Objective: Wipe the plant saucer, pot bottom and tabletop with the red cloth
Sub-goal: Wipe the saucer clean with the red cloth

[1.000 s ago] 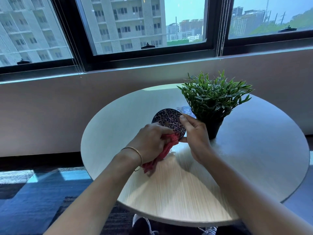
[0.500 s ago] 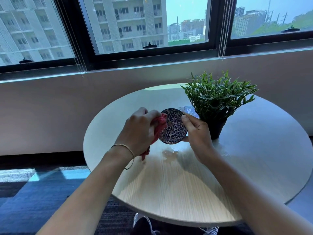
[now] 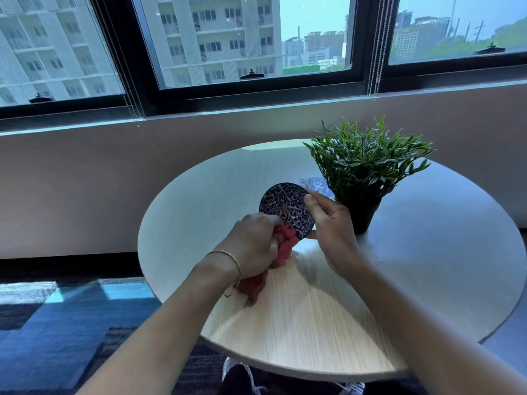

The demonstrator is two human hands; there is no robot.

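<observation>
– Saucer (image 3: pixel 285 205) position?
– Tilted above the worktop's (image 3: pixel 427 252) middle, right hand (image 3: pixel 332 228) pinching its rim.
– Change?
– Left hand (image 3: pixel 252 246), clutching the red cloth (image 3: pixel 283 242), swept from upper rim to lower; this face looks nearly wiped.

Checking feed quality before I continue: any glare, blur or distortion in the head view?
Head view: window daylight glares off the tabletop; the red cloth in the left hand is motion-blurred; the saucer reads sharp; the wide lens splays the window frames.
</observation>
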